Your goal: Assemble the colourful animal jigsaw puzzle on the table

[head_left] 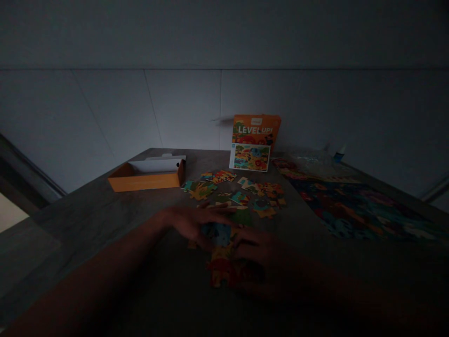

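The scene is dim. My left hand (196,223) reaches in from the left, fingers stretched out flat over a blue jigsaw piece (218,232). My right hand (257,255) lies just right of it, its fingers resting on the joined pieces (221,271), a small yellow and red cluster on the grey table (105,234). Several loose coloured pieces (242,192) lie scattered just beyond both hands.
An open orange box tray (147,180) sits at the back left. The orange puzzle box lid (255,142) stands upright against the wall. A large finished puzzle (361,210) covers the table's right side, with crumpled clear plastic (312,157) behind it.
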Available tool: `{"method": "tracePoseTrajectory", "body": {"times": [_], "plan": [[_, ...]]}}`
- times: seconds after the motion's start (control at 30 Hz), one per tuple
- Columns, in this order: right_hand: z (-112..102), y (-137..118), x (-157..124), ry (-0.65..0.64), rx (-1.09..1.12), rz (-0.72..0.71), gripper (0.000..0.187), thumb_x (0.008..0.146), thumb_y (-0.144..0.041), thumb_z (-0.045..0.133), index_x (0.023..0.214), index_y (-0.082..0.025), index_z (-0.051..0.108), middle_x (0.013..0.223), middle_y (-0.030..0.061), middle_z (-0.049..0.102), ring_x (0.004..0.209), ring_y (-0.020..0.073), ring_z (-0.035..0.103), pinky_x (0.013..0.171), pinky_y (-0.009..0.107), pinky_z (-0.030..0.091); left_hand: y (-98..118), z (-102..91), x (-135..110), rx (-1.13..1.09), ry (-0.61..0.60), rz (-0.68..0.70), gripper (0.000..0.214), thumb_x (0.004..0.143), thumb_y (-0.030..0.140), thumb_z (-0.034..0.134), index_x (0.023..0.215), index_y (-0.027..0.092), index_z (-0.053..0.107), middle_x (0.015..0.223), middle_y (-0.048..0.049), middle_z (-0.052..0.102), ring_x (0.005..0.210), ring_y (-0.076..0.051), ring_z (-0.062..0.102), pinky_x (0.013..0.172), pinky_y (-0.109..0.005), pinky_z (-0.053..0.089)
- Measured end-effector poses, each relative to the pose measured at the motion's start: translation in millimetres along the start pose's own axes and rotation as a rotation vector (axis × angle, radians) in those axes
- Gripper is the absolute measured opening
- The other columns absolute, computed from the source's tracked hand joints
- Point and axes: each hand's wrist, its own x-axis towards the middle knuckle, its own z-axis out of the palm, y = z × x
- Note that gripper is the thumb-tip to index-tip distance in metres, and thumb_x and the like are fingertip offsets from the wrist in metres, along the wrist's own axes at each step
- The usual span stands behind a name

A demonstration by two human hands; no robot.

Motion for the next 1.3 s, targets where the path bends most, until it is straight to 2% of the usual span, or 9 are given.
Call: {"method": "tracePoseTrajectory", "body": {"times": [0.23,0.43,0.53,0.67,0.83,0.93,1.07,1.2,1.3], "plan": [[-2,-4,0,0.009,0.018,0.127,0.046,0.08,-0.048,0.073,0.111,-0.017,0.062,0.108,0.0091,0.063,0.09,0.0202,0.06,0.072,0.031,0.047,-1,4.6,2,0.028,0.054,0.015,0.08,0.078,0.029,0.078,0.149,0.027,0.041,0.165,-0.0092,0.019,0.153,-0.035,0.01,0.12,-0.063,0.013],[-3,-2,0,-0.027,-0.01,0.1,0.045,0.08,-0.048,0.074,0.114,-0.02,0.065,0.114,0.0086,0.061,0.094,0.0209,0.059,0.076,0.032,0.048,-6,6.5,1,0.035,0.092,0.04,0.082,0.077,0.031,0.079,0.149,0.03,0.041,0.165,-0.0076,0.019,0.152,-0.037,0.01,0.119,-0.066,0.012],[-3,-1,0,-0.028,-0.003,0.056,0.039,0.082,-0.045,0.073,0.112,-0.021,0.067,0.117,0.0085,0.06,0.095,0.0195,0.059,0.076,0.03,0.048,-4,5.7,1,0.043,0.08,0.03,0.082,0.078,0.033,0.079,0.15,0.03,0.04,0.165,-0.0081,0.018,0.152,-0.037,0.011,0.118,-0.067,0.01],[-4,-1,1,-0.043,0.002,0.067,0.035,0.084,-0.045,0.071,0.109,-0.021,0.068,0.116,0.0079,0.059,0.094,0.0186,0.059,0.074,0.03,0.047,0,6.2,3,0.075,0.083,0.015,0.078,0.081,0.031,0.076,0.15,0.032,0.039,0.166,-0.0073,0.015,0.153,-0.035,0.008,0.119,-0.067,0.01],[-4,3,2,-0.02,-0.013,0.061,0.033,0.083,-0.044,0.073,0.107,-0.022,0.068,0.118,0.0084,0.059,0.097,0.0199,0.059,0.077,0.031,0.047,3,9.7,10,0.095,0.171,-0.028,0.065,0.088,0.022,0.069,0.148,0.029,0.044,0.166,-0.011,0.014,0.152,-0.035,0.012,0.119,-0.064,0.017],[-3,9,2,0.015,-0.044,0.056,0.033,0.083,-0.047,0.072,0.103,-0.021,0.068,0.115,0.0084,0.06,0.098,0.0206,0.058,0.079,0.032,0.046,0,11.6,14,0.092,0.235,0.019,0.057,0.091,0.021,0.066,0.144,0.029,0.049,0.165,-0.0096,0.019,0.152,-0.032,0.016,0.12,-0.058,0.021],[-5,14,3,0.014,-0.066,0.085,0.031,0.082,-0.046,0.073,0.099,-0.02,0.067,0.11,0.007,0.059,0.09,0.018,0.058,0.074,0.03,0.046,-9,14.4,19,0.107,0.344,0.056,0.045,0.096,0.028,0.061,0.14,0.026,0.054,0.16,-0.0097,0.034,0.149,-0.032,0.027,0.12,-0.054,0.027],[-9,13,5,0.005,-0.061,0.09,0.031,0.082,-0.044,0.075,0.098,-0.019,0.067,0.105,0.0058,0.061,0.087,0.0167,0.057,0.072,0.027,0.043,-17,17.0,22,0.133,0.404,0.047,0.041,0.098,0.034,0.057,0.137,0.023,0.056,0.157,-0.012,0.038,0.144,-0.031,0.037,0.117,-0.051,0.033],[-10,15,5,-0.027,-0.072,0.098,0.027,0.085,-0.043,0.072,0.089,-0.017,0.066,0.095,0.004,0.061,0.081,0.0144,0.055,0.068,0.025,0.039,-20,17.8,23,0.166,0.431,0.042,0.039,0.1,0.034,0.053,0.137,0.021,0.056,0.154,-0.0139,0.041,0.141,-0.03,0.042,0.116,-0.05,0.036]]}}
